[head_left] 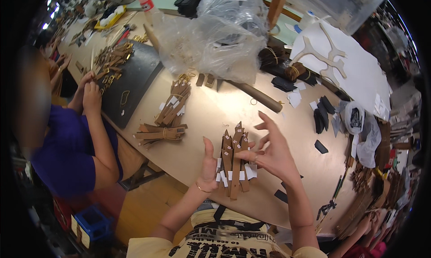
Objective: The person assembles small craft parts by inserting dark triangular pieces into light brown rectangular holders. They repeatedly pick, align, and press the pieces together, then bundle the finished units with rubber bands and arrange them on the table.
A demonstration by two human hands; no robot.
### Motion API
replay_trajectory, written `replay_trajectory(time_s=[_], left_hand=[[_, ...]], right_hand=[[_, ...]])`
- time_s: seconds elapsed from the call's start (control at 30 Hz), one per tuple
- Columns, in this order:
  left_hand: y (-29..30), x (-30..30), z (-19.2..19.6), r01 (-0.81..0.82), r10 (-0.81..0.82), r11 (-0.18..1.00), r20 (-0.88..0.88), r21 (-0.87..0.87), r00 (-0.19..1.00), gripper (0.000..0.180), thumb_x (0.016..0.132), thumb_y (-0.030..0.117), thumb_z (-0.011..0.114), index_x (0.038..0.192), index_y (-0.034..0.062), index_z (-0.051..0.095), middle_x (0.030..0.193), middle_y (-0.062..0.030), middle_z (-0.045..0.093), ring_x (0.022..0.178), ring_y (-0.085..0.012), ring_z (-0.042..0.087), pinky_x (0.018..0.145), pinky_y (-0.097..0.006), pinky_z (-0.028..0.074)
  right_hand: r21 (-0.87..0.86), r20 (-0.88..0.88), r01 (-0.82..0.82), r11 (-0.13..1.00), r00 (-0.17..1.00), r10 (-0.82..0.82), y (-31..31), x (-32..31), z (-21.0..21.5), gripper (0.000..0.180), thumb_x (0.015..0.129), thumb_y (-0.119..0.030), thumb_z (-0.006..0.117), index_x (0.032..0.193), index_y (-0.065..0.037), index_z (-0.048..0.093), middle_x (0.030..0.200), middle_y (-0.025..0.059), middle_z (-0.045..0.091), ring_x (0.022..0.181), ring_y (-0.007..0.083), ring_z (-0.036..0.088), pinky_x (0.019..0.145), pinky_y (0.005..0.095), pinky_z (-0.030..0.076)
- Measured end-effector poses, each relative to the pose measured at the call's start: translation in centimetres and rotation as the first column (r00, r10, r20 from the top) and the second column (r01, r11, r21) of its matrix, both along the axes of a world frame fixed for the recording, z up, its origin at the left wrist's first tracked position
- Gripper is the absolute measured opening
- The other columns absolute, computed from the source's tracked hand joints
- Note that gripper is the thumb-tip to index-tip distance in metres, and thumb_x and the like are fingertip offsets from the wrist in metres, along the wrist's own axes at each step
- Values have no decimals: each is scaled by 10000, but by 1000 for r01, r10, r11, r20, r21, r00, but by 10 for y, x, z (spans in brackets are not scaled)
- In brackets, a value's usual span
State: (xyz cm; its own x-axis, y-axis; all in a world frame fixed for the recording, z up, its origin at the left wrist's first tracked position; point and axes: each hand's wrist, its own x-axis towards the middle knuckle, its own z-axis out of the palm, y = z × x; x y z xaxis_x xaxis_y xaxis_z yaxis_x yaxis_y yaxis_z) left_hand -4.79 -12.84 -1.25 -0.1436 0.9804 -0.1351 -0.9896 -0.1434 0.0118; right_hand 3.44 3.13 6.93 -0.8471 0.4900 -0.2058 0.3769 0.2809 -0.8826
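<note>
Strips: a fanned pile of brown strips [235,168] lies on the pale surface [211,116] just ahead of my body, ends toward twelve and six; I take it as the clock's centre. Small pale stickers dot the far ends, white tags jut out lower down.
Left hand: my left hand [208,168] sits at nine o'clock, close beside the pile, thumb raised apart from the palm, bracelet [203,189] at the wrist. Fingers foreshortened; cannot tell if they touch the strips.
Right hand: my right hand [272,151] is at two to three o'clock, fingers spread and loosely bent, one digit stretched over the strips. Contact unclear.
Bundles: a banded bundle [157,133] at ten o'clock; a second bundle [172,107], also tied, between ten and eleven, tags showing.
Far side: clear plastic bag [215,42] at twelve; brown tube [260,97] between twelve and one; white sheet [366,69] at one, pale forked pieces [314,51] on it.
Black pieces: small cluster [321,116] at two o'clock.
Neighbour: co-worker in a purple top [67,150] at nine o'clock, hands near a dark mat [139,71].
</note>
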Motion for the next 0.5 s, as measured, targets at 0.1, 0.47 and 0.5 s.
replay_trajectory(time_s=[0.1, 0.47, 0.5], left_hand=[[-4, -3, -7, -25, 23, 999, -51, -46, 998, 1097, 783, 896, 294, 1520, 82, 300, 1448, -187, 456, 1280, -369, 515, 1052, -551, 445], [-8, 4, -19, -36, 35, 999, -53, -5, 998, 880, 910, 759, 294, 1466, 84, 391, 1329, -128, 565, 1195, -229, 589, 1032, -402, 493], [-7, 3, -19, -40, 37, 998, -63, -51, 997, 874, 913, 754, 298, 1466, 84, 391, 1327, -128, 567, 1192, -227, 591, 1032, -398, 493]], right_hand=[[114, -36, -16, 993, 999, 20, 3, 5, 6, 657, 696, -326, 889, 1212, -22, 619, 946, 83, 606, 728, 143, 554, 655, 272, 473], [-100, 55, -145, 984, 987, 151, -13, -2, -5, 255, 789, -150, 828, 904, -8, 649, 800, 9, 592, 631, 75, 490, 597, 237, 434], [-164, 60, -142, 976, 986, 154, -10, -1, -3, 238, 795, -143, 824, 892, -14, 649, 787, -5, 589, 634, 62, 485, 594, 228, 427]])
